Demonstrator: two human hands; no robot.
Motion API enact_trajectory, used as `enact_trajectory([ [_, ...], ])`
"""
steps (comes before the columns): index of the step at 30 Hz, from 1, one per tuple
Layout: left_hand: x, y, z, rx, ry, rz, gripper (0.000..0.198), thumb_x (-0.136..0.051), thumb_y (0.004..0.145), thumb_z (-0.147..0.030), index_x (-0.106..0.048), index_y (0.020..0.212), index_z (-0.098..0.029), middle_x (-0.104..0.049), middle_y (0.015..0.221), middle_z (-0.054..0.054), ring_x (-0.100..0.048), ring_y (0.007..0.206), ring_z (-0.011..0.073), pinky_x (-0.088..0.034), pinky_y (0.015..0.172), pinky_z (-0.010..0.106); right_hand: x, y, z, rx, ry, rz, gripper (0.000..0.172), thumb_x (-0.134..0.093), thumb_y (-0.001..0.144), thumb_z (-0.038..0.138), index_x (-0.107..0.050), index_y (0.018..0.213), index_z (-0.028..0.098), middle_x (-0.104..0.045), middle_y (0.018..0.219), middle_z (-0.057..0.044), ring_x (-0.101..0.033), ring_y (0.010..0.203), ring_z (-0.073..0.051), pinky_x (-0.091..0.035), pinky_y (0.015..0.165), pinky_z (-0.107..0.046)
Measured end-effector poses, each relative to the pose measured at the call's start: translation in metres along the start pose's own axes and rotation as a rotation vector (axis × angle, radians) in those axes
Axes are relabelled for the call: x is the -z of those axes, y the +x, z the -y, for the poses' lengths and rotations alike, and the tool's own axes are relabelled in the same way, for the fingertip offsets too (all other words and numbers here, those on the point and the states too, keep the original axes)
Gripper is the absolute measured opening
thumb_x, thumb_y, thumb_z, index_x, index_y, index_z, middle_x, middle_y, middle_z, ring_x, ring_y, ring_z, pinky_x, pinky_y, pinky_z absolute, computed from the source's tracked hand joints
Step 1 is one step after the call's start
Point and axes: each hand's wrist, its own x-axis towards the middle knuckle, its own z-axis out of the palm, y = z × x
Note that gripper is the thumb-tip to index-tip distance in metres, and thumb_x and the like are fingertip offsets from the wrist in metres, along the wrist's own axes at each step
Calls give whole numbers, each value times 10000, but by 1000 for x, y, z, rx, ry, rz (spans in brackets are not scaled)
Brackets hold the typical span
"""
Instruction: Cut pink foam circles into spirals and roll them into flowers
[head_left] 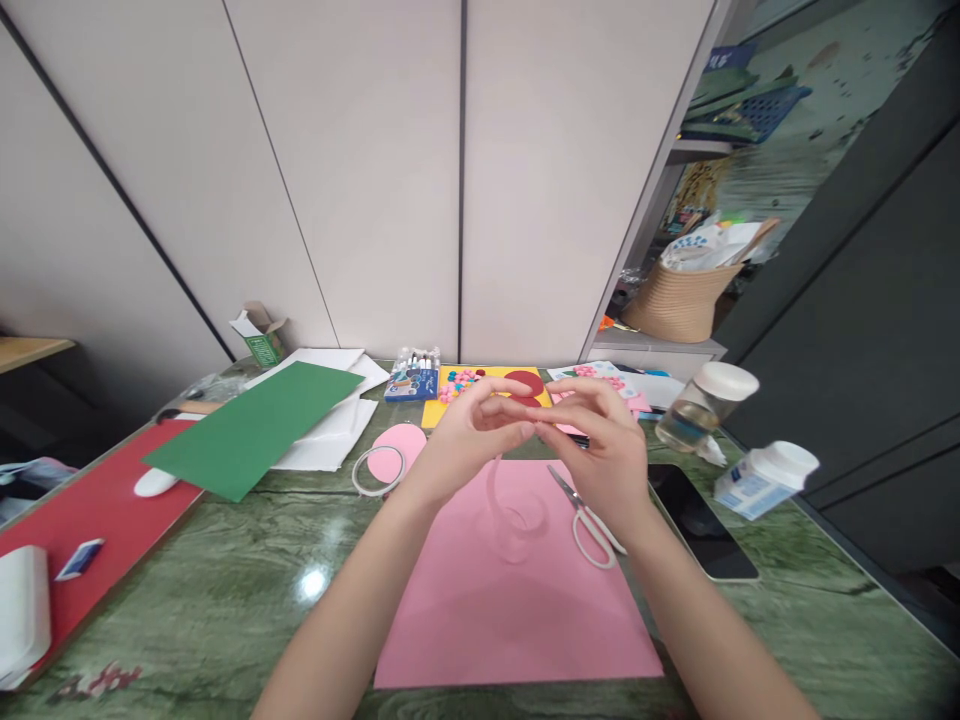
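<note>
Both my hands meet above the far edge of a pink paper sheet [517,600] on the green marble table [225,600]. My left hand [469,430] and my right hand [600,440] pinch the top end of a curled pink paper strip [514,515], which hangs down in a spiral over the sheet. White-handled scissors [589,520] lie on the sheet just under my right wrist. A pink paper circle [397,450] and a white ring [375,472] rest to the left of my left hand.
A green sheet [255,425] over white sheets and a red sheet [90,520] lie at left. A yellow card with pompoms [465,385] and a paint set [412,380] sit at the back. A phone [701,525], a glue bottle [765,478] and a jar [701,405] stand at right.
</note>
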Motion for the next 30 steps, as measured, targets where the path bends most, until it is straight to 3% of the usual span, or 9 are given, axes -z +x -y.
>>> enact_trajectory([
  [7,0,-1,1,8,1,52,277,-667,715,-221,-553,968,-215,-616,891,21,-588,879,149,-461,789,307,4,2,-2,-12,0,-21,98,-640,744,135,-656,747,232,-550,1008,-42,-583,805,-164,-502,711,-362],
  [16,-2,-1,5,-11,25,93,290,-679,705,-222,-567,973,-211,-588,830,11,-566,815,128,-456,752,281,6,4,0,20,-19,50,153,-682,679,127,-564,650,219,-569,931,-35,-556,944,-211,-470,789,-380],
  [24,-3,1,6,-15,-40,91,289,-684,696,-200,-574,963,-204,-584,791,6,-559,776,119,-453,719,267,5,5,3,51,-92,51,137,-647,697,131,-552,662,224,-564,918,-33,-565,924,-206,-474,781,-373],
  [30,-3,3,7,2,-42,-4,325,-675,702,-211,-549,1001,-206,-610,807,11,-574,777,127,-447,744,288,3,4,2,119,-173,13,118,-620,742,134,-609,783,243,-561,924,-43,-575,896,-193,-485,781,-369],
])
